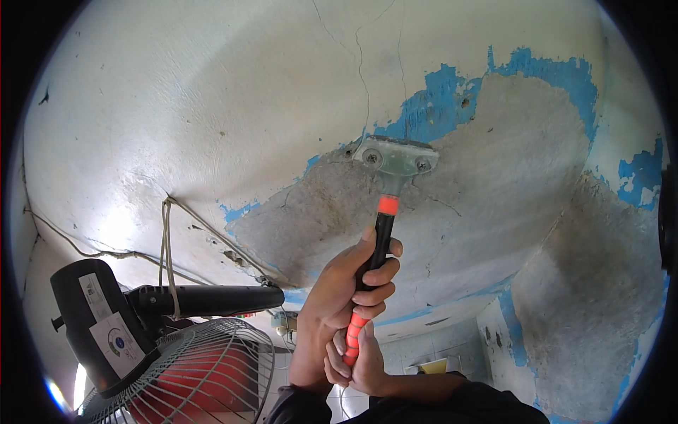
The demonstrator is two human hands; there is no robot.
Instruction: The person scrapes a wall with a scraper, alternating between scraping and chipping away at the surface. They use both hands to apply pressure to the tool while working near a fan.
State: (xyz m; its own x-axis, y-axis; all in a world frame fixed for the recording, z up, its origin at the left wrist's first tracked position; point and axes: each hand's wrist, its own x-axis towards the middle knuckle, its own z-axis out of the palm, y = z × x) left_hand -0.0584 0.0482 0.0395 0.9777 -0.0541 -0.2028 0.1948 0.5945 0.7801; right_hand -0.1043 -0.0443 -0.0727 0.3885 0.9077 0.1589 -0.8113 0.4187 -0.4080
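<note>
A long-handled scraper [383, 233] is held up to the plastered surface, its wide metal head at the boundary between blue paint and bare grey plaster. My left hand [339, 283] is closed around the black upper part of the handle, thumb lying along it. Lower down, my right hand [364, 367] grips the orange and black end of the same handle. Two screws show on the scraper head. Around it, the cream paint [282, 85] has cracks, and ragged blue patches [441, 99] border the exposed plaster [522, 155].
At lower left, a black fan [205, 371] with a wire cage hangs close to my left forearm. Cords [169, 247] loop around its pole and run along the surface. A wall with bare plaster [586, 283] rises on the right; tiles [459, 346] show below.
</note>
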